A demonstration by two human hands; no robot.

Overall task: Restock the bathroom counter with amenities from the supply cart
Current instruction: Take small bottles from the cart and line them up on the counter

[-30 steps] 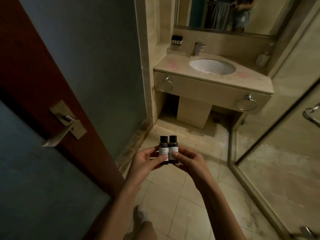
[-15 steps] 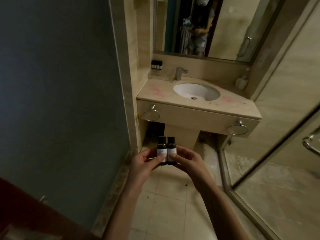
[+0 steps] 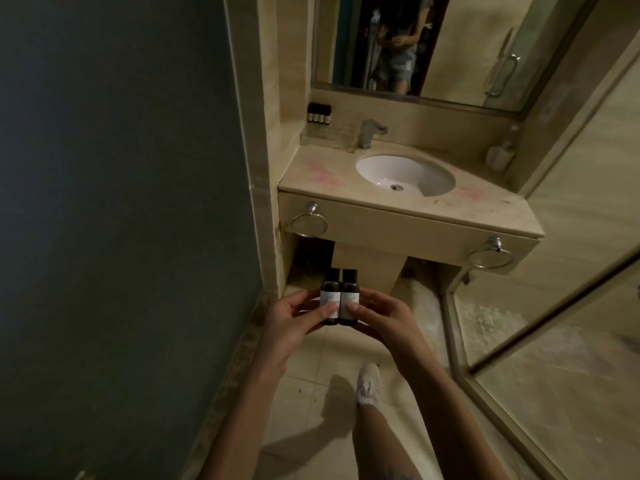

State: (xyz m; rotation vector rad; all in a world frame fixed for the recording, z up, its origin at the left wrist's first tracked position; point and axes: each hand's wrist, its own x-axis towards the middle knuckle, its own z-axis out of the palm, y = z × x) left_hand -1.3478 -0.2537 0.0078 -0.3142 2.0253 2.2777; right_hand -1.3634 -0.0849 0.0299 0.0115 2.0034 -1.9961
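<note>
Two small dark bottles (image 3: 348,289) with black caps and white labels stand upright, touching side by side. The left hand (image 3: 294,323) and right hand (image 3: 384,320) pinch them with curled fingers above the tiled floor (image 3: 311,403), near the beige stone table (image 3: 332,183).

Bottle pair (image 3: 341,299): dark brown-black bodies, black caps, white labels. Counter (image 3: 311,178): beige stone, pink smudges on either side of the basin. Basin (image 3: 381,168): white. Wall (image 3: 121,202): dull grey-green, plain. Floor (image 3: 304,403): pale beige tiles, darker grout lines. Shoe (image 3: 369,386): white. Shelf bottles (image 3: 319,114): dark, pale label bands.
</note>
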